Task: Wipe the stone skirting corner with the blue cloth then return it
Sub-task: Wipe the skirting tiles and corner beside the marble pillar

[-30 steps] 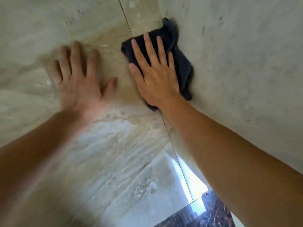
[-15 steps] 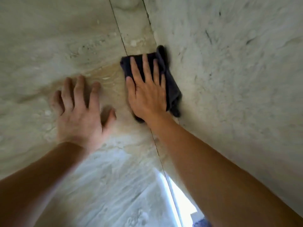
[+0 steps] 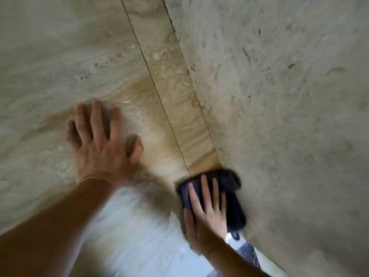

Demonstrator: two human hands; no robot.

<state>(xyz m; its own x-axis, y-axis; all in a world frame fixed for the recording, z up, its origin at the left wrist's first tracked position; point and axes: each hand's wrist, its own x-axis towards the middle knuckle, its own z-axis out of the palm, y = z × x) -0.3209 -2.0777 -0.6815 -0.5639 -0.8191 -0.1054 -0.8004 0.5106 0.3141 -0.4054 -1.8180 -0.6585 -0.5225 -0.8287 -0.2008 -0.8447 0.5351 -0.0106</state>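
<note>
A dark blue cloth (image 3: 233,198) lies folded in the inner corner where two beige stone faces meet. My right hand (image 3: 205,214) presses flat on it with fingers spread, at the lower middle of the view. A small loop of the cloth hangs at its lower edge. My left hand (image 3: 103,144) rests flat on the left stone face (image 3: 60,66), fingers apart, holding nothing, well to the left of the cloth. The narrow stone strip (image 3: 175,92) along the corner runs up and away from the cloth.
The rough stone face (image 3: 289,116) rises on the right of the corner. A thin dark joint line (image 3: 151,80) runs down the left face toward the cloth. A bright sunlit patch (image 3: 139,226) and a dark patterned bit (image 3: 247,250) lie below.
My right hand has slid the cloth down along the corner toward me, leaving the tan strip above it bare. The left hand stays pressed on the left face.
</note>
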